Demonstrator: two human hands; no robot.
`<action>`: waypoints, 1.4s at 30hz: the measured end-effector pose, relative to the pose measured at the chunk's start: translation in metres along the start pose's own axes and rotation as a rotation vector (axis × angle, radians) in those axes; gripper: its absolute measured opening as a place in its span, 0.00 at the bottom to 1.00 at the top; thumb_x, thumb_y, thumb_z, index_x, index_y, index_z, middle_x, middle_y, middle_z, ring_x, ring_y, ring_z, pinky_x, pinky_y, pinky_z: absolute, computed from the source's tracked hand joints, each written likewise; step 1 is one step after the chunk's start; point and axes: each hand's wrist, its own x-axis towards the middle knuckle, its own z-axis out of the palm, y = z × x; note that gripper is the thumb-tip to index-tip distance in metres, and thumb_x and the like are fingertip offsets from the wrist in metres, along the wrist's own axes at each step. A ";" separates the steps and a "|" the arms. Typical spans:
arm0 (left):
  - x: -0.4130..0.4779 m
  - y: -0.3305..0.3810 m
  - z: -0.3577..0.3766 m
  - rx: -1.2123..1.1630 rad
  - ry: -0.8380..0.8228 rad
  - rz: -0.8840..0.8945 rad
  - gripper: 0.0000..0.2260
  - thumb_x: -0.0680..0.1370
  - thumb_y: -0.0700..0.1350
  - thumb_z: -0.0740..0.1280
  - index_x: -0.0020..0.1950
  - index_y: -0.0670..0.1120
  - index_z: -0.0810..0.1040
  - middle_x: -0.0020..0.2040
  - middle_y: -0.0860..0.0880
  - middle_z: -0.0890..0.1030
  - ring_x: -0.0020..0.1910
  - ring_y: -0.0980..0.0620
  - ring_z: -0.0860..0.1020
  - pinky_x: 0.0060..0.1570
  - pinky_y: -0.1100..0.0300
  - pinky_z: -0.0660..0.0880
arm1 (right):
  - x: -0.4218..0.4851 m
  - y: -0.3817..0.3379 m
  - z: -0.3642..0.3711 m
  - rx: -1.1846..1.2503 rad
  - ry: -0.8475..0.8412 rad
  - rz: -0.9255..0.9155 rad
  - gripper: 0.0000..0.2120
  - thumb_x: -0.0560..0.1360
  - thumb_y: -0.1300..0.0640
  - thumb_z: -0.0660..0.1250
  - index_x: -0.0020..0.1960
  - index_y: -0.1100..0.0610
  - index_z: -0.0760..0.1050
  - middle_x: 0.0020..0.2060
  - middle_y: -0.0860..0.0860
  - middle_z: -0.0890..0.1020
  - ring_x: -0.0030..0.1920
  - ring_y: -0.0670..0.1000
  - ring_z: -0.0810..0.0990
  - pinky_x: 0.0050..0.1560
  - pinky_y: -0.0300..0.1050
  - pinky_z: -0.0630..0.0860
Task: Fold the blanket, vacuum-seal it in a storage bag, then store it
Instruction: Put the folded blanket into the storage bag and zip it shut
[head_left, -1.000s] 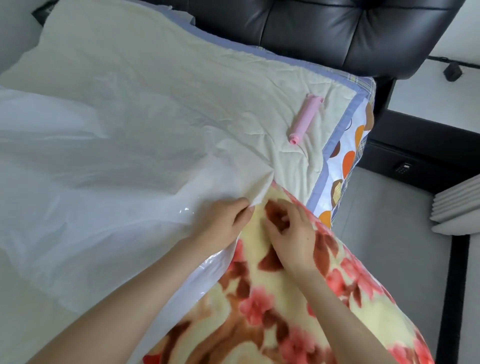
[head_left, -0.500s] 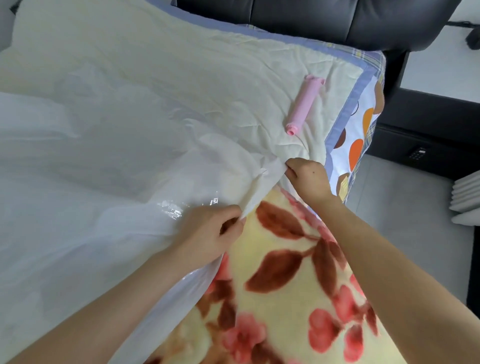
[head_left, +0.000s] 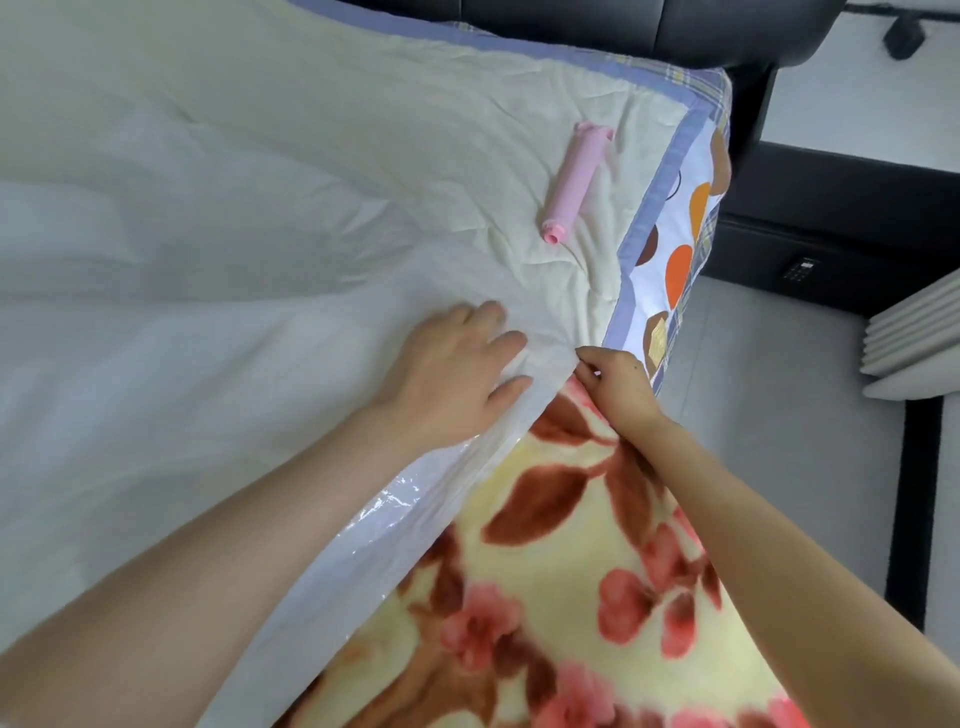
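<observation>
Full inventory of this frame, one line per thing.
translucent white plastic storage bag: one, milky white, spread across the bed
cream fleece blanket with pink flowers and brown leaves: one, lower right, far end under the bag's edge
pink plastic cylinder: one, lying on the bedspread beyond the hands
cream quilted bedspread: one, blue border, covering the bed
black padded headboard: one, top edge
grey floor: right of bed
left hand: flat on the bag
right hand: pinching the bag's edge
</observation>
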 end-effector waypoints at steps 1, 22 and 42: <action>0.005 0.000 0.005 0.072 -0.129 -0.006 0.28 0.74 0.62 0.48 0.61 0.48 0.76 0.64 0.41 0.74 0.63 0.38 0.73 0.59 0.40 0.69 | -0.002 0.002 0.000 0.082 -0.027 0.069 0.16 0.78 0.58 0.61 0.31 0.52 0.67 0.25 0.47 0.70 0.33 0.54 0.66 0.39 0.47 0.66; -0.173 0.011 -0.024 -0.072 0.125 -0.057 0.22 0.77 0.58 0.56 0.66 0.49 0.76 0.70 0.50 0.71 0.69 0.44 0.68 0.66 0.36 0.60 | -0.150 -0.068 -0.047 0.221 -0.291 0.661 0.21 0.76 0.33 0.54 0.47 0.45 0.79 0.54 0.53 0.80 0.57 0.55 0.76 0.60 0.47 0.70; -0.187 -0.044 -0.127 -0.214 -0.294 -0.241 0.20 0.74 0.58 0.62 0.46 0.40 0.79 0.41 0.43 0.81 0.47 0.42 0.78 0.40 0.58 0.66 | -0.279 -0.239 -0.026 -0.119 -0.093 0.174 0.23 0.78 0.39 0.55 0.30 0.52 0.63 0.27 0.48 0.69 0.38 0.55 0.71 0.39 0.46 0.62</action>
